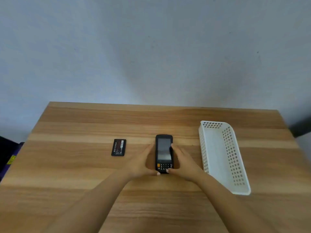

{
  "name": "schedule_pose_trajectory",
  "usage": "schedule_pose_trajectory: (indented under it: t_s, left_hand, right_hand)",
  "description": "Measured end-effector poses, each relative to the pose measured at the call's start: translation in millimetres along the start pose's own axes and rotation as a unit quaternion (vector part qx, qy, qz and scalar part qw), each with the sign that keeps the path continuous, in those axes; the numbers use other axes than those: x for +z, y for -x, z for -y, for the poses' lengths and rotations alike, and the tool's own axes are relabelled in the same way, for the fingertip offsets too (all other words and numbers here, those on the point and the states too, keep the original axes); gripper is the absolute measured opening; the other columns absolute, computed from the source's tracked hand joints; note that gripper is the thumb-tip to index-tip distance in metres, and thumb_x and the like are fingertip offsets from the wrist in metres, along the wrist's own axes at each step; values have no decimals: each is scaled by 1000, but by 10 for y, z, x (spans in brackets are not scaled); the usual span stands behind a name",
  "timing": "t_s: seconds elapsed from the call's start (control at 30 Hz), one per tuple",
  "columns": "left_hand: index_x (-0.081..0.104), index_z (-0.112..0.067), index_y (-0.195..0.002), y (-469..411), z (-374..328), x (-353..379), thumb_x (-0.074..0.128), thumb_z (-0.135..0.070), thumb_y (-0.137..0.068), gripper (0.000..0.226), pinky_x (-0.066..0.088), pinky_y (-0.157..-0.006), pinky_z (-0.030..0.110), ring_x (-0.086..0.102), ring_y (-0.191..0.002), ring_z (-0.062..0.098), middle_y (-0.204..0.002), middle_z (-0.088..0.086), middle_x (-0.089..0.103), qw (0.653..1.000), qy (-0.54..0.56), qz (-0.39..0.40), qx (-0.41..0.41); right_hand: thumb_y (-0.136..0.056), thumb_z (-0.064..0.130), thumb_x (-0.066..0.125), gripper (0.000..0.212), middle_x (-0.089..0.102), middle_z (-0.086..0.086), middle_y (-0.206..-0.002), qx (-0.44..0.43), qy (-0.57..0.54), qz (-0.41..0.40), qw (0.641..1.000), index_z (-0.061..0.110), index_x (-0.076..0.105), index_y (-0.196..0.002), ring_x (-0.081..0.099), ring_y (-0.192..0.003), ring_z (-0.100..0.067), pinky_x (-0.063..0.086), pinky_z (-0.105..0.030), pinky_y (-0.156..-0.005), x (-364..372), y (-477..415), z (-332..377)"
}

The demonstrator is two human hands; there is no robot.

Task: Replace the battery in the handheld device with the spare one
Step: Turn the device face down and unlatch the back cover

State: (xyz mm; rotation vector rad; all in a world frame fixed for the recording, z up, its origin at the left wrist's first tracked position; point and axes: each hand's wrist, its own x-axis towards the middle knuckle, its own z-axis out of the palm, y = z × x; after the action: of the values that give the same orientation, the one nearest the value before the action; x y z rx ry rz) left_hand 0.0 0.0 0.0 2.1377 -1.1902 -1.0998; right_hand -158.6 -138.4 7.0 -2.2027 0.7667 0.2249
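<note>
A black handheld device [164, 149] lies face up in the middle of the wooden table [84, 174], its dark screen toward the far side and its keypad toward me. My left hand [143, 163] cups its left edge, thumb at the bottom end. My right hand [182, 163] cups its right edge, a fingertip resting beside the screen. Both hands touch the device, which still rests on the table. The spare battery [118, 147], a flat black rectangle with a red-and-white label, lies to the left, apart from my hands.
A white perforated plastic basket [223, 157] stands to the right of the device, with nothing visible inside. A grey wall rises behind the table's far edge. Dark objects sit beyond the table's left and right edges.
</note>
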Motion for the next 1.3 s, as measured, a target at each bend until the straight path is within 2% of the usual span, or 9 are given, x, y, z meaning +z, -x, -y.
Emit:
schedule_pose_trajectory:
  t_s: [0.17,0.33,0.4,0.57,0.73,0.93,1.03,1.17,1.3]
  left_hand:
    - [-5,-24,-150,-178,15,97,87,-42,-56,133,19,-118,32,12,-146,18,-160,-2,6,998,-58,-2,-11]
    - [2,-19,-150,-251,91,164,87,-45,-55,130,14,-121,35,8,-146,17,-160,1,9,996,-91,-20,4]
    - [0,-19,-150,-248,97,177,85,-46,-57,129,13,-121,35,6,-146,16,-160,0,7,995,-99,-18,8]
    - [-2,-18,-150,-246,125,168,82,-51,-59,128,14,-121,37,5,-145,17,-159,-3,9,992,-125,-17,12]
    - [-1,-21,-150,-230,126,171,76,-60,-60,125,15,-118,39,6,-142,20,-156,-4,12,982,-189,-26,6]
    - [4,-17,-150,-240,46,202,73,-66,-59,124,23,-112,35,21,-133,22,-148,3,24,975,-220,-11,-12]
    - [7,-17,-150,-214,-22,167,70,-70,-58,124,22,-115,37,19,-135,19,-148,0,22,987,-158,2,-17]
    - [16,-25,-149,-163,-142,98,63,-76,-62,112,29,-111,31,25,-138,12,-150,-7,25,1000,7,-22,-16]
    - [28,-29,-146,-165,-341,127,52,-74,-69,92,34,-109,29,35,-136,9,-146,-11,37,973,227,-7,-39]
  right_hand:
    - [-67,36,82,120,10,4,-160,9,9,29,999,23,-1,-152,15,-145,-18,21,-33,-117,79,-114,-62]
    - [-50,42,84,126,26,10,-153,21,-57,17,998,32,8,-150,24,-141,-16,32,-44,-114,162,-197,-179]
    - [-50,36,86,124,29,12,-149,15,-90,15,996,33,11,-150,28,-138,-12,34,-40,-113,173,-191,-192]
    - [-62,6,83,97,49,21,-120,21,-213,7,977,54,29,-126,53,-112,-1,49,-17,-89,151,-146,-100]
    - [-87,31,66,68,46,9,-139,136,-346,-46,927,24,32,-146,48,-126,-16,44,-38,-104,135,-234,-59]
    - [-89,30,62,44,59,3,-126,169,-397,-69,900,26,47,-130,59,-112,-15,50,-39,-98,139,-311,38]
    - [-88,23,64,43,60,2,-124,179,-389,-95,899,24,47,-128,59,-113,-16,51,-41,-96,149,-286,64]
    - [-86,18,67,40,63,6,-113,154,-388,-154,896,20,54,-124,59,-103,-7,51,-21,-80,133,-180,75]
    - [-92,26,59,33,65,14,-113,115,-397,-151,898,25,59,-126,60,-107,-2,49,-28,-95,194,-107,141]
